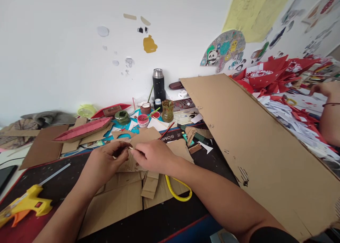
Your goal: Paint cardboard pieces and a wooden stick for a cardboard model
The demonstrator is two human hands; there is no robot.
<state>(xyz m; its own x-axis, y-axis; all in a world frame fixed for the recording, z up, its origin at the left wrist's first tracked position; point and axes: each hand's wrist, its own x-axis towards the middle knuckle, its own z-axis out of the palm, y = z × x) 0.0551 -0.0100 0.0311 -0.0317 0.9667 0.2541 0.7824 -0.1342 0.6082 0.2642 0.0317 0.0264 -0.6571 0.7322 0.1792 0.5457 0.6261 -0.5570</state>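
My left hand (106,163) and my right hand (154,156) meet over the cardboard pieces (122,197), fingertips close together. Between the right thumb and forefinger I see the tip of a small pale piece (131,148), thin like a stick. The left fingers are pinched beside it; what they hold, if anything, is hidden. Cut cardboard lies beneath both hands, with a folded cardboard strip (150,185) on top. Under my right wrist a yellow loop handle (178,191) sticks out, its other end covered.
At left lies a yellow glue gun (29,204) with a glue stick in it. Behind are a red paper boat (85,129), paint jars (143,120) and a black thermos (158,85). A large cardboard sheet (255,140) slants across the right; beyond it, another person's arm (330,115) and red paper shapes.
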